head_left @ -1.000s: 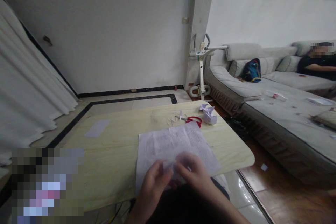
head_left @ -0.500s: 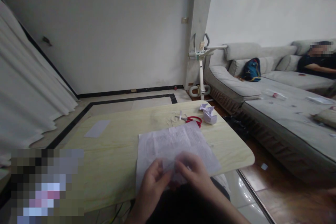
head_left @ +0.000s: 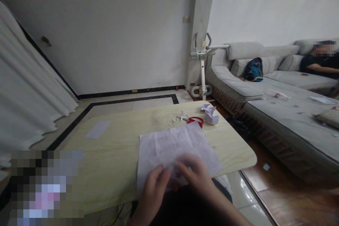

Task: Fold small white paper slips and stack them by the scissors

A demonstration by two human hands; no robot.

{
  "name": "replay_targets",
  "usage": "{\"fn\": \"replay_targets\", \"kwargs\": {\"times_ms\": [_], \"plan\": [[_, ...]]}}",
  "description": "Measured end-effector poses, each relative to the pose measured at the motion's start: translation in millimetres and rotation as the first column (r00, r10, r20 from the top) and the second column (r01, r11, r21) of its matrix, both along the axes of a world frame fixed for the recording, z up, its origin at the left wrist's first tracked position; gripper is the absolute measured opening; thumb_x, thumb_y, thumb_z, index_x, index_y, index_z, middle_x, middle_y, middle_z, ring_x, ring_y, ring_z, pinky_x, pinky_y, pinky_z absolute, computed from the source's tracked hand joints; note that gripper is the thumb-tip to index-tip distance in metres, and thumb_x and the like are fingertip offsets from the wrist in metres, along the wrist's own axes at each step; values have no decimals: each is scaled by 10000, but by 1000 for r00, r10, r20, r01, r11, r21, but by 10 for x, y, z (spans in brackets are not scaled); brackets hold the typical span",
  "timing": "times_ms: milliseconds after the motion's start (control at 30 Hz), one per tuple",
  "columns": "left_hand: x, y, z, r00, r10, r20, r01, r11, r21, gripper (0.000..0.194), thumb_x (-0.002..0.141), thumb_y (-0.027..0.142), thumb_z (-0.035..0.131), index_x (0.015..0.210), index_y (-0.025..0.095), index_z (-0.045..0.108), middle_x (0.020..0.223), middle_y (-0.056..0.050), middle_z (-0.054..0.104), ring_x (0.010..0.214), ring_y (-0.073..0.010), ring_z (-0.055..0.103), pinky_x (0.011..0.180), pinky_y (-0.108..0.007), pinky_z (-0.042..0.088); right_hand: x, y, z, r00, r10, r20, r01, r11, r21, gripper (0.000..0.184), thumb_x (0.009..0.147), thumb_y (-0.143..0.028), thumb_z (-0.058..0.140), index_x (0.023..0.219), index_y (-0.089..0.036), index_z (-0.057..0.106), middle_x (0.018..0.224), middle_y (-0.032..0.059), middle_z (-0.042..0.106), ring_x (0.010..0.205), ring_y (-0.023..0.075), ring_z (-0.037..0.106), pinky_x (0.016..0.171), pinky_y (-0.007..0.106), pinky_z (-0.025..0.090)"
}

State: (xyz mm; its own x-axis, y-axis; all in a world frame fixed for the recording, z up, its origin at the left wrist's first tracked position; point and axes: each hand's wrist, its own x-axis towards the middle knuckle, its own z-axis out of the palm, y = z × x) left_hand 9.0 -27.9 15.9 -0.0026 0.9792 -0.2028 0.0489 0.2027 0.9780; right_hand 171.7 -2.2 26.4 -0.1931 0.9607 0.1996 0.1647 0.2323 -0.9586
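My left hand (head_left: 156, 183) and my right hand (head_left: 193, 169) meet at the table's near edge. Both are closed, fingertips pinched on a small pale piece of paper between them, mostly hidden and blurred. Under and beyond my hands lies a large creased sheet of printed paper (head_left: 169, 144). Red-handled scissors (head_left: 196, 120) rest just past its far edge, blades pointing left among thin paper scraps (head_left: 174, 122). Folded, crumpled white paper (head_left: 212, 116) stands to the right of the scissors.
A smaller white sheet (head_left: 97, 129) lies on the left of the pale wooden table (head_left: 113, 162). Beyond the table's right side are a grey sofa (head_left: 286, 113) with a seated person (head_left: 320, 63) and a backpack (head_left: 254, 70). White exercise equipment (head_left: 202, 70) stands behind the table.
My fingers have come closer together, and the small paper between them shows less than before. The left hand has turned slightly. The sheet, scissors and scraps stay in place.
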Motion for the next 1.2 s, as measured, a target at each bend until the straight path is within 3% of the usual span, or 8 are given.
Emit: {"fn": "replay_targets", "kwargs": {"times_ms": [100, 333, 567, 733, 833, 1200], "plan": [[8, 7, 39, 999, -52, 7, 52, 998, 38, 282, 837, 470, 631, 776, 198, 672, 700, -21, 717, 672, -223, 710, 610, -286, 577, -2, 0, -7, 1000, 7, 0, -7, 1000, -8, 235, 891, -306, 608, 720, -162, 681, 626, 2, 636, 606, 151, 576, 594, 259, 453], [23, 13, 129, 999, -34, 8, 34, 999, 33, 280, 816, 465, 660, 769, 190, 668, 691, -25, 715, 674, -227, 710, 563, -274, 564, -7, -7, 22, 1000, 19, 12, -18, 1000, -20, 269, 895, -310, 603, 680, -162, 666, 618, 9, 629, 612, 159, 581, 614, 274, 450], [13, 31, 64, 999, -39, -23, 40, 997, 70, 304, 806, 471, 670, 727, 178, 659, 656, -15, 694, 619, -201, 675, 544, -260, 547, -8, -6, -14, 1000, 12, 15, -12, 1000, -25, 254, 867, -321, 605, 683, -156, 662, 622, 13, 614, 608, 165, 573, 601, 279, 446], [37, 36, 119, 997, -73, 38, 72, 997, 30, 325, 795, 489, 665, 711, 176, 632, 646, -7, 678, 610, -194, 679, 557, -257, 552, -11, -3, -47, 1000, 18, -18, -18, 999, -31, 239, 869, -305, 603, 700, -153, 674, 616, 2, 601, 596, 150, 560, 585, 260, 436], [45, 34, 122, 998, -68, -10, 68, 997, 32, 334, 785, 487, 674, 680, 177, 608, 614, -3, 661, 590, -186, 665, 538, -247, 540, -15, -7, -52, 999, 18, -29, -19, 999, -40, 238, 875, -299, 611, 702, -152, 682, 616, 1, 602, 593, 146, 559, 581, 254, 432], [35, 22, 66, 993, -114, -16, 115, 993, 35, 283, 855, 433, 615, 754, 169, 628, 672, -18, 701, 647, -194, 695, 582, -253, 555, -24, -8, 22, 998, 31, -57, -36, 995, -95, 286, 868, -328, 602, 649, -149, 642, 594, -3, 572, 570, 140, 542, 563, 250, 420]]}}
